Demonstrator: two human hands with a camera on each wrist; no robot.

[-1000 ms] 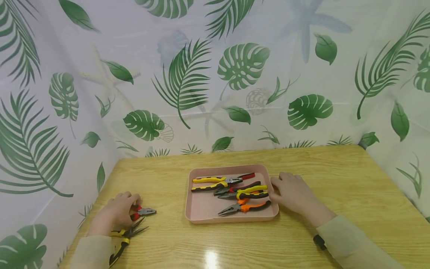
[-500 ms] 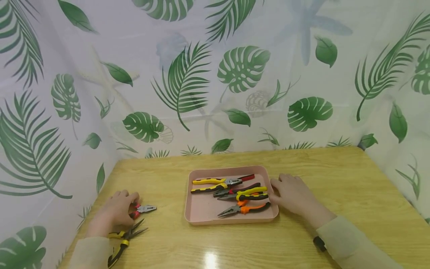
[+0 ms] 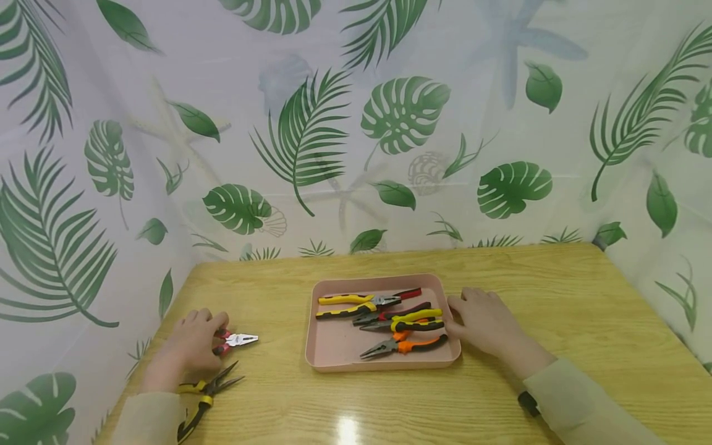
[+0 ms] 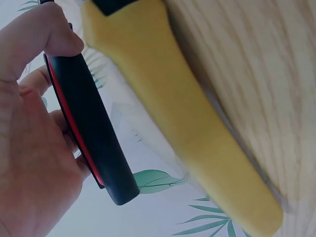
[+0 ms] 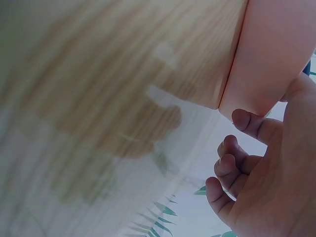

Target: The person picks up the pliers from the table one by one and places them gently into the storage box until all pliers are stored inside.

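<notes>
In the head view my left hand [image 3: 191, 340] holds small pliers with red-and-black handles [image 4: 91, 123], their silver jaws pointing right. The left wrist view shows thumb and fingers about the handles. Long-nose pliers with yellow-and-black handles [image 3: 207, 389] lie spread on the table, just below that hand. My right hand [image 3: 489, 321] is at the right side of a pink tray [image 3: 334, 364]. Its thumb hooks over the rim and its index fingertip is at the outer wall [image 5: 276, 54]; the other fingers curl loosely, off the tray.
Inside the tray lie yellow-and-black pliers [image 3: 347, 306], red-handled pliers [image 3: 408, 294], yellow-handled long-nose pliers [image 3: 417, 318] and orange-handled long-nose pliers [image 3: 403, 346], several overlapping. A leaf-patterned cloth [image 3: 345, 142] hangs behind the wood-grain table [image 3: 311, 408].
My left hand has shifted slightly away from me with the red-and-black pliers, whose jaws now look brighter. The right hand and the tray have hardly moved.
</notes>
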